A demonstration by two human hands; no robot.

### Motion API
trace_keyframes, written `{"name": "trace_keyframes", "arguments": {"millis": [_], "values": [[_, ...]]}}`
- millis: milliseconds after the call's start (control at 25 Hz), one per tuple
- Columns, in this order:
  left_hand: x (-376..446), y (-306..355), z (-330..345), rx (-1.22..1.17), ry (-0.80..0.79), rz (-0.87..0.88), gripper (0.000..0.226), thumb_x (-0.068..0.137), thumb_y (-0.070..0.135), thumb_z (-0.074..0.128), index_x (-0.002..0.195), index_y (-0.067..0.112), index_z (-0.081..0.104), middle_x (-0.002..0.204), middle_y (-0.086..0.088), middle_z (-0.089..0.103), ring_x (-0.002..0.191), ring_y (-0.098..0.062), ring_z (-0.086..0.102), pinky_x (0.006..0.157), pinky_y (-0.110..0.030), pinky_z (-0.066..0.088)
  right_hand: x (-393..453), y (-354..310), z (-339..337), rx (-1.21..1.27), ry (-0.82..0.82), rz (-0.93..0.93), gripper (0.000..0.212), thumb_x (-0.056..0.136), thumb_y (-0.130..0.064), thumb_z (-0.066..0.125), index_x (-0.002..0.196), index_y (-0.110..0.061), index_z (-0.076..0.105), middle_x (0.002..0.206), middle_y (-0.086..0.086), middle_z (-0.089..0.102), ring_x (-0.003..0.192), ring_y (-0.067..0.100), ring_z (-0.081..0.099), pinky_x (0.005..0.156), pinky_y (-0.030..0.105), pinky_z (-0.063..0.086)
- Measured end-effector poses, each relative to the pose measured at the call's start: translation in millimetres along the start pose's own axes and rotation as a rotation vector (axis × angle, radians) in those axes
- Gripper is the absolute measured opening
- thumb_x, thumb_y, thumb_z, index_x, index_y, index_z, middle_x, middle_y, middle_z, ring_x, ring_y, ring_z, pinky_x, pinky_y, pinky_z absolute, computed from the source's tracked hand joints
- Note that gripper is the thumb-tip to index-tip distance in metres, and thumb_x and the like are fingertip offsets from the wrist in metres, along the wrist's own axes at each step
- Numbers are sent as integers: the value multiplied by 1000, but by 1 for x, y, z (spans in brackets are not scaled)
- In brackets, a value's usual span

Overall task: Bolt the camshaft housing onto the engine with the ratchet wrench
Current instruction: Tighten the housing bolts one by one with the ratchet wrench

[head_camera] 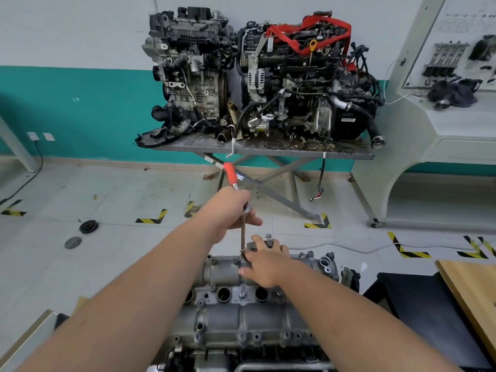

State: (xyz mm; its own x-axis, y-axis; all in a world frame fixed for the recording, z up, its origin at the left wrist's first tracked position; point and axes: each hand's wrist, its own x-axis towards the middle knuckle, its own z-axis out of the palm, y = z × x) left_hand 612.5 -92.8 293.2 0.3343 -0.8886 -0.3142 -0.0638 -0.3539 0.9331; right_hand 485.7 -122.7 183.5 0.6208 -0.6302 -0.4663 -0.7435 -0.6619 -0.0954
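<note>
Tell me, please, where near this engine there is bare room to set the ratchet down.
The wooden board at the right is bare, as is the dark surface between it and the camshaft housing. The housing's far edge is crowded: the left hand grips the ratchet wrench there, and the right hand rests beside it.

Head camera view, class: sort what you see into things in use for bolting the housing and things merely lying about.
In use:
ratchet wrench
left hand
right hand
camshaft housing

Lying about:
two engines on the stand
two round discs on the floor
wooden board
</note>
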Motion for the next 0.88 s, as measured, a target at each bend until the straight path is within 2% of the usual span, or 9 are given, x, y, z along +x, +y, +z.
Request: {"name": "trace_keyframes", "arguments": {"millis": [120, 240, 320, 400, 480, 520, 680, 760, 880], "values": [[-2, 18, -8, 598, -44, 98, 14, 96, 16, 45, 91, 9, 57, 70, -2, 72, 68, -17, 73, 63, -31, 48, 1, 1, 2, -1, 1, -3, 58, 99, -60, 36, 150, -32, 32, 162, -4, -1, 137, 44, 17, 113, 55, 17], [-5, 24, -5, 1207, 94, 302, 18, 101, 32, 42, 94, 17, 51, 78, 0, 61, 66, -17, 60, 53, -30, 43, 1, 1, 1, 0, -1, -5, 59, 100, -60, 35, 152, -33, 28, 163, -5, -6, 140, 45, 14, 114, 55, 16], [-8, 13, -5, 1388, 219, 499, 26, 102, 43, 41, 87, 23, 46, 71, 6, 47, 62, -17, 47, 59, -30, 33, 1, 0, 0, -7, 2, -8, 59, 100, -60, 35, 152, -33, 28, 164, -4, -7, 140, 45, 14, 114, 54, 17], [-11, -8, -9, 1434, 389, 868, 29, 97, 42, 55, 77, 21, 54, 67, 8, 44, 65, -19, 44, 69, -32, 27, 1, 0, 1, -15, 9, -11, 59, 100, -60, 35, 151, -32, 30, 164, -3, -6, 139, 46, 15, 113, 54, 17], [-11, -30, -7, 1293, 611, 1168, 38, 93, 41, 60, 63, 19, 59, 69, 5, 52, 69, -22, 49, 70, -36, 29, 0, 0, 1, -34, 31, -14, 59, 100, -61, 34, 150, -31, 31, 163, -1, -3, 137, 45, 18, 111, 55, 19], [-9, -36, -3, 1184, 678, 1181, 44, 95, 45, 56, 60, 18, 59, 73, 4, 55, 72, -22, 51, 71, -38, 29, 0, 0, 1, -44, 40, -13, 59, 100, -61, 34, 150, -30, 31, 162, 0, -1, 136, 45, 20, 110, 54, 20], [-3, -47, 17, 848, 671, 859, 50, 91, 60, 41, 75, 18, 64, 94, 4, 58, 85, -17, 52, 78, -39, 36, 2, 0, 3, -38, 10, -5, 60, 100, -61, 33, 152, -31, 27, 164, 4, 0, 140, 45, 18, 113, 54, 20], [-4, -52, 22, 479, 506, 788, 42, 95, 55, 37, 93, 22, 62, 101, 9, 55, 88, -8, 55, 78, -35, 46, 2, 1, 5, -18, 21, -17, 56, 100, -60, 34, 148, -32, 33, 162, 5, 8, 138, 43, 21, 111, 54, 21], [-6, -54, 31, -107, 426, 685, 28, 100, 48, 36, 102, 34, 61, 95, 10, 65, 80, -10, 65, 70, -19, 50, 4, 1, 4, -27, 18, -15, 58, 99, -60, 35, 149, -32, 31, 161, -1, 0, 136, 44, 18, 111, 55, 18]]}}
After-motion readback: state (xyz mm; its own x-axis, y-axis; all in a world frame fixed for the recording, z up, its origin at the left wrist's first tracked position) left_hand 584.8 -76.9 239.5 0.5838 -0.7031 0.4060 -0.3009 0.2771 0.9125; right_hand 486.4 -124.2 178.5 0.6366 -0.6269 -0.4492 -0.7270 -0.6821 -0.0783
